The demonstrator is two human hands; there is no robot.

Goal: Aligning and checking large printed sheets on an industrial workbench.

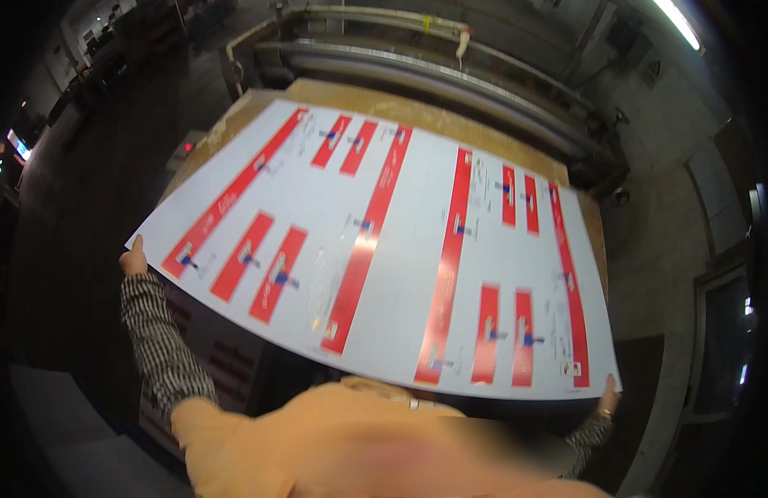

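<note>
A large white printed sheet with red bands and small blue figures spreads out in front of me, its far part over a brown board. My left hand grips the sheet's near left corner, the thumb on top. At the near right corner, my right hand holds the edge, with most of its fingers hidden beneath. Between the two hands the near edge hangs past the board, close to my body.
Beyond the board runs a machine with long rollers and a pale pipe frame above. Below the left forearm lie more red-and-white printed sheets. A grey wall with a framed pane stands at the right.
</note>
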